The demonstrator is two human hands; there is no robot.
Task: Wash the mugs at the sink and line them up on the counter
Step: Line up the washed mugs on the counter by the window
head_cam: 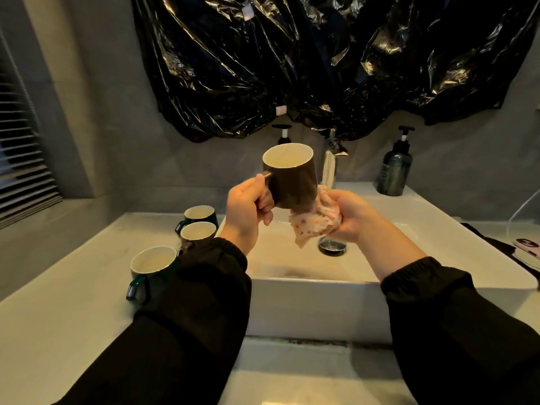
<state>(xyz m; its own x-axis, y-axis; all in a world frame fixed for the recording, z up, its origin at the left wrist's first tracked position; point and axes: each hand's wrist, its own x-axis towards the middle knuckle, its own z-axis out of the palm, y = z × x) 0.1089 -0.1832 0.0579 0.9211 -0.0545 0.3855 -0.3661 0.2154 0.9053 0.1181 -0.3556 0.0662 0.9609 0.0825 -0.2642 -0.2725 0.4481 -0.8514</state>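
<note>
My left hand (248, 209) grips the handle of a dark mug (292, 176) with a cream inside, held upright and slightly tilted over the white sink (306, 290). My right hand (347, 214) holds a bunched pink patterned cloth (314, 226) against the mug's lower right side and base. Three more dark mugs stand in a row on the counter left of the sink: a far mug (200, 214), a middle mug (197, 232) and a near mug (152, 263) partly hidden by my left sleeve.
A chrome drain (332, 246) sits in the basin. The faucet (331, 159) stands behind the mug, with a dark pump bottle (394, 171) to its right and another pump (283, 134) behind. Black plastic sheeting covers the wall. A phone (527, 247) lies at right.
</note>
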